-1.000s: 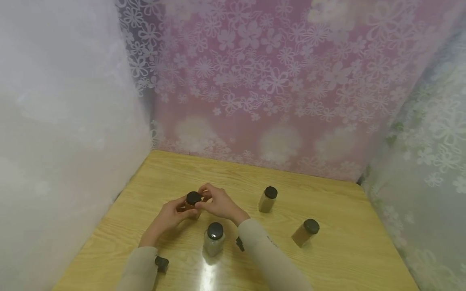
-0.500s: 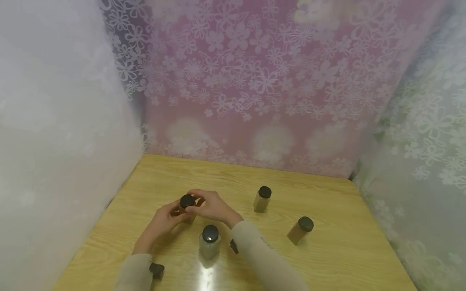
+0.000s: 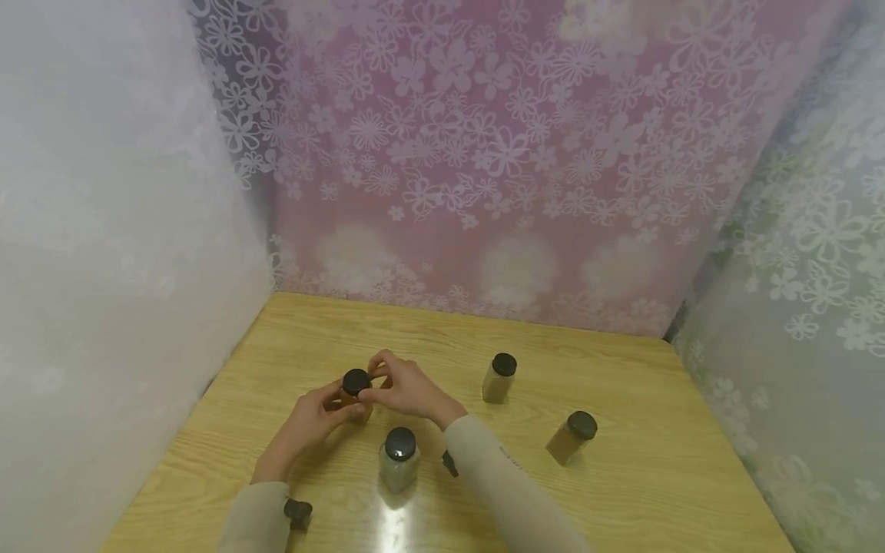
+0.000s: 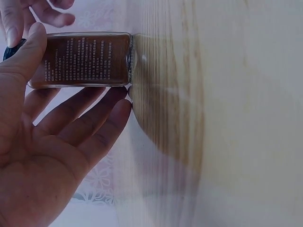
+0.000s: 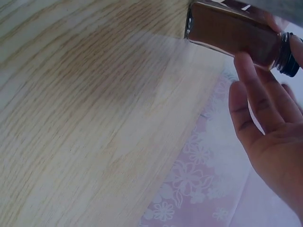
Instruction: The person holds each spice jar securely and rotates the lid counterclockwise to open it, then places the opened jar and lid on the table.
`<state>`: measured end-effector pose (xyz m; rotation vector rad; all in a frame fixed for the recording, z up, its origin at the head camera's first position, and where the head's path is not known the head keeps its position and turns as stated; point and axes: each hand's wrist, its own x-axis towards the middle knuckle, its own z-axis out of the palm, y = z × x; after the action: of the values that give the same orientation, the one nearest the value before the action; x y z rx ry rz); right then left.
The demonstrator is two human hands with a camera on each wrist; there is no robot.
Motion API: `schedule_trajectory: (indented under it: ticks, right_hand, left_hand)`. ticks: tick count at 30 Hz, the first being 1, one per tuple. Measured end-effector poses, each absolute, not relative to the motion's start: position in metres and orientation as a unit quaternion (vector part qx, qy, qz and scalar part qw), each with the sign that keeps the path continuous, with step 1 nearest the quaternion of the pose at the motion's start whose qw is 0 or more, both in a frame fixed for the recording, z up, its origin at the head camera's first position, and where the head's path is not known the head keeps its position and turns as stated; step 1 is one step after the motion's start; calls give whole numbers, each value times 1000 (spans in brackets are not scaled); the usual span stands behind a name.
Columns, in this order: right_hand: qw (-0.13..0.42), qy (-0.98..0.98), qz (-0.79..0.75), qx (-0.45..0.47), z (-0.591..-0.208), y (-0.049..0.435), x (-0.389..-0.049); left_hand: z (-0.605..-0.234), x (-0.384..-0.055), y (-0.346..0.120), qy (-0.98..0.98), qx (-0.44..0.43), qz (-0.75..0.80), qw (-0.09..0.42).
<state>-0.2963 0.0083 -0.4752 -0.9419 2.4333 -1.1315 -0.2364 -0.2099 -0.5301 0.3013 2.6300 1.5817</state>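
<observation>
A square glass jar of reddish-brown powder (image 4: 87,59) with a black screw cap (image 3: 356,382) stands upright on the table at left in the head view. My left hand (image 3: 313,418) grips the jar's body, thumb on one side and fingers on the other. Printed white lettering covers the glass face in the left wrist view. My right hand (image 3: 411,392) is at the cap, thumb against its near edge and bent fingers around its far right side. In the right wrist view, the right hand's fingers (image 5: 258,94) curve beneath the jar's neck.
A jar with pale contents (image 3: 399,465) stands just in front, between the forearms. Farther right stand a jar of tan powder (image 3: 497,384) and a brown-filled jar (image 3: 569,442). Flowered pink cloth (image 3: 484,192) hangs behind the wooden table (image 3: 622,491), with pale sheets at both sides.
The head view has shifted slightly. My right hand's fingers closed in on the cap half a second ago and have now loosened back to the right; the left hand keeps its hold.
</observation>
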Motion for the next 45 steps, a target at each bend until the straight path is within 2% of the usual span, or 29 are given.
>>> schedule_trajectory:
  ticks: [19, 25, 33, 45]
  right_hand:
    - [137, 852, -349, -365, -479, 5, -299]
    - [143, 858, -346, -351, -478, 4, -298]
    - [160, 852, -388, -314, -476, 8, -300]
    - [181, 817, -442, -325, -478, 11, -300]
  left_hand:
    - [-530, -235, -210, 852, 91, 515, 27]
    - [-530, -235, -210, 854, 92, 511, 24]
    - [-528, -237, -211, 856, 100, 507, 26]
    - [-525, -236, -208, 861, 86, 500, 31]
